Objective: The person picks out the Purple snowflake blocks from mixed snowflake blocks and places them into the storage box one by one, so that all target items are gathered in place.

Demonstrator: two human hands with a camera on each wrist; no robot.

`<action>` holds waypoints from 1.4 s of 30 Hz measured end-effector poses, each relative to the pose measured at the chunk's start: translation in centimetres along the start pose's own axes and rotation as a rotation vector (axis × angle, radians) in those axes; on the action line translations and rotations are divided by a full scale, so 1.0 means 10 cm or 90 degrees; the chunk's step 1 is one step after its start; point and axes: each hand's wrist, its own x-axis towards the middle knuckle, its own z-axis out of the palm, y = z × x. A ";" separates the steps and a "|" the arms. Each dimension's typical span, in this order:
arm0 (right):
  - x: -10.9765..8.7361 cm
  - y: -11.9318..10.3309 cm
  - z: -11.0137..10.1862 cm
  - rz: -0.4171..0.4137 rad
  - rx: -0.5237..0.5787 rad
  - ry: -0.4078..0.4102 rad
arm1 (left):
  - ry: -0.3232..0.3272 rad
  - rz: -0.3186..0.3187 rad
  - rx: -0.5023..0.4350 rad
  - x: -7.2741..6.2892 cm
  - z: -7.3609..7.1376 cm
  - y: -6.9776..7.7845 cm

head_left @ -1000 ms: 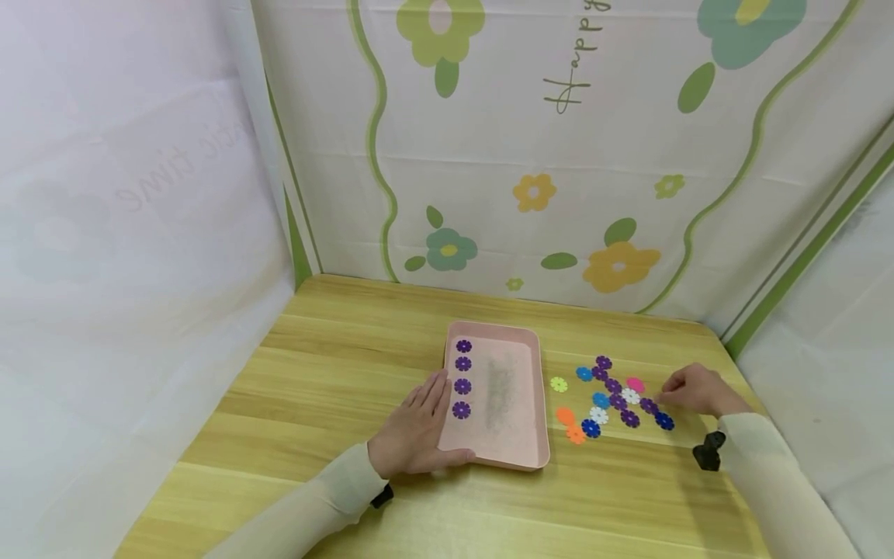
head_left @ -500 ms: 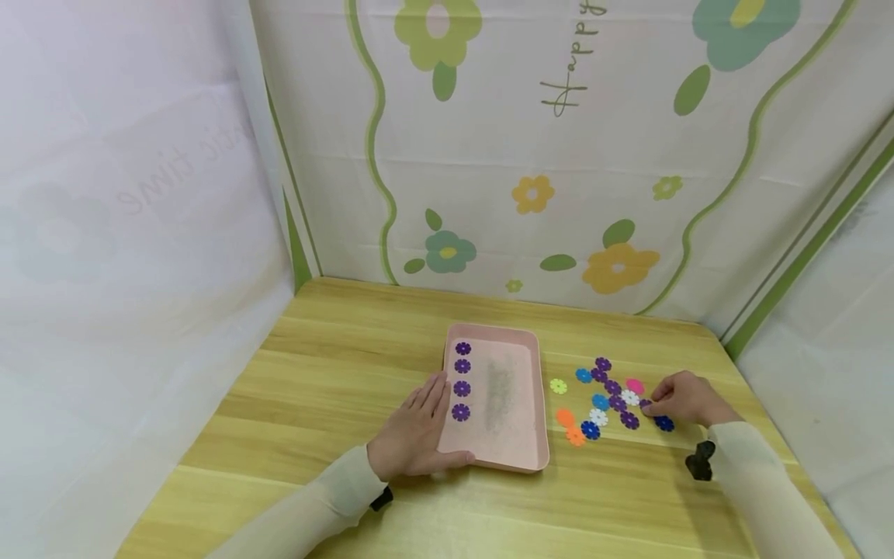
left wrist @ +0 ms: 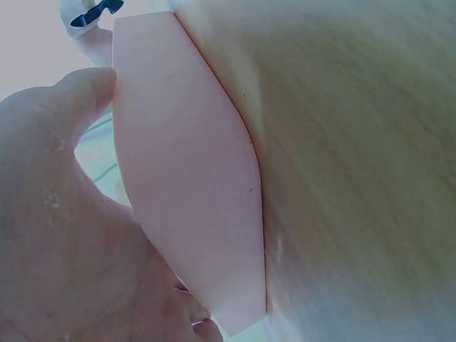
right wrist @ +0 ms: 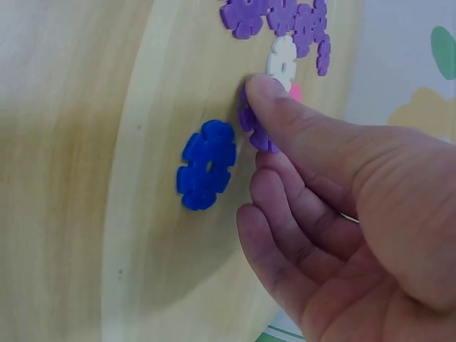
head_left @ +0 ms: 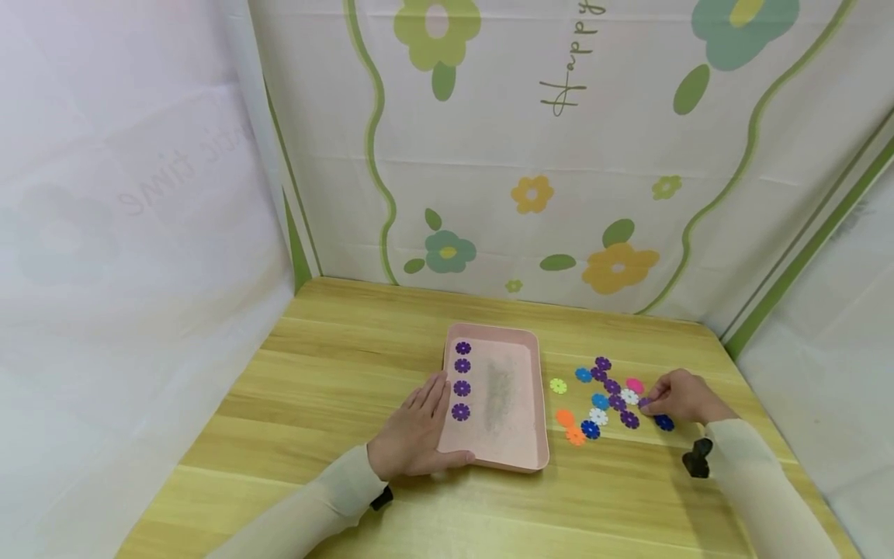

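My left hand (head_left: 417, 435) rests along the left wall and near-left corner of a shallow pink tray (head_left: 543, 419), fingers straight and thumb spread along the near edge. In the left wrist view the tray's outer wall (left wrist: 192, 164) stands beside the palm. Several purple flower-shaped plastic discs (head_left: 462, 388) lie in a column inside the tray's left side. To the right, my right hand (head_left: 680, 397) pinches another purple flower disc (right wrist: 251, 122) between thumb and fingers, partly hidden by the thumb. A dark blue flower disc (right wrist: 206, 165) lies on the table just beside that hand.
Between tray and right hand lie loose discs: several purple (head_left: 618, 402), white (head_left: 598, 417), light blue (head_left: 583, 375), orange (head_left: 576, 435), yellow-green (head_left: 558, 386) and pink (head_left: 635, 385). A flower-printed curtain (head_left: 482, 155) stands behind the wooden table (head_left: 335, 349).
My right hand has moved slightly left onto the purple disc beside the dark blue one and now pinches it. My left hand stays on the tray.
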 end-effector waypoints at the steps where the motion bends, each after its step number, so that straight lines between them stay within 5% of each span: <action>1: 0.00 0.00 0.00 -0.004 -0.001 0.000 | -0.003 0.000 -0.002 0.00 -0.02 0.01; 12: -0.04 -0.14 -0.15 -0.054 0.006 -0.031 | -0.046 -0.017 -0.038 -0.02 -0.18 0.07; 20: -0.05 -0.48 -0.14 -0.052 0.140 -0.117 | -0.042 -0.015 -0.037 -0.02 -0.18 0.06; 28: -0.01 -0.95 -0.04 -0.061 0.226 -0.175 | -0.044 -0.014 -0.035 -0.02 -0.19 0.07; 42: 0.14 -1.95 0.17 -0.130 0.216 -0.221 | -0.044 -0.012 -0.037 -0.03 -0.20 0.08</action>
